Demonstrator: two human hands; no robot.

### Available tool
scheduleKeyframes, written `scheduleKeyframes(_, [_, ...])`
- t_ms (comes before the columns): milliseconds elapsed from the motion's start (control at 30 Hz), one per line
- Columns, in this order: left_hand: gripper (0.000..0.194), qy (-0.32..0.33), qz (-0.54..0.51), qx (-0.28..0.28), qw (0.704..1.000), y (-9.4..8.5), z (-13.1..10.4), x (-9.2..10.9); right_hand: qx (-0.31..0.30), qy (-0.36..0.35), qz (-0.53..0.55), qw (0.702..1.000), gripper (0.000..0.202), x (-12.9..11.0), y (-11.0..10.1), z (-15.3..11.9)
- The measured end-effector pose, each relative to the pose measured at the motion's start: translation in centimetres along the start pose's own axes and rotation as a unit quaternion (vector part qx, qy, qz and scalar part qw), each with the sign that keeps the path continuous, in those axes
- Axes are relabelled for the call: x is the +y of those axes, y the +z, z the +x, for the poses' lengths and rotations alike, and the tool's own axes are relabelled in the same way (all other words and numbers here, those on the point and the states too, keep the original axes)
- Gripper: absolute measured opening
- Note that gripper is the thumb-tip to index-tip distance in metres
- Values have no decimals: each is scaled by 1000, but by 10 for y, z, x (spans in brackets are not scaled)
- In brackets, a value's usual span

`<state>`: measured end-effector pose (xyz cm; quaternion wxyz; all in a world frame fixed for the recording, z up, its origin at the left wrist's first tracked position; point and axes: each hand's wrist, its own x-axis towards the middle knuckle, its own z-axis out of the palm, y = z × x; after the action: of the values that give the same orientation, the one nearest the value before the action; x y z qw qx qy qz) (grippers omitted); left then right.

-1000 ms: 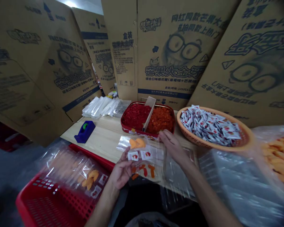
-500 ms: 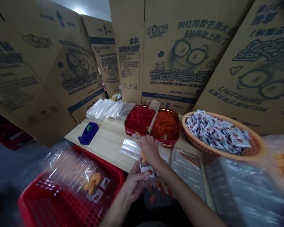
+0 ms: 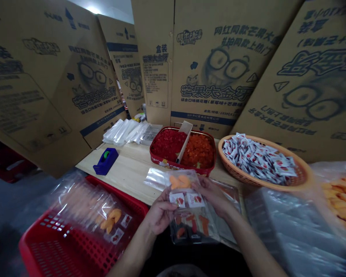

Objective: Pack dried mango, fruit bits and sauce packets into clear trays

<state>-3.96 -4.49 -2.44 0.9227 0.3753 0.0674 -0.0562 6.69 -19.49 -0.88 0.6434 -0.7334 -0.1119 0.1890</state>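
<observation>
Two hands (image 3: 182, 200) grip opposite sides of the clear tray (image 3: 190, 204).

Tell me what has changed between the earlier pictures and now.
The right hand has moved from the front of the tin down toward the person and now holds the right edge of the clear pack. The left hand still holds the pack's left side. The tin, tape dispenser, orange basket and red basket stay put.
</observation>
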Motion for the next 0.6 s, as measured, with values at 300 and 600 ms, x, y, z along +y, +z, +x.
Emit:
scheduleKeyframes(300, [41, 195, 529, -4, 826, 8, 62, 25, 53, 119, 470, 873, 27, 24, -46, -33])
scheduleKeyframes(600, [8, 218, 682, -10, 698, -51, 100, 28, 157, 72, 522, 835, 19, 13, -70, -39])
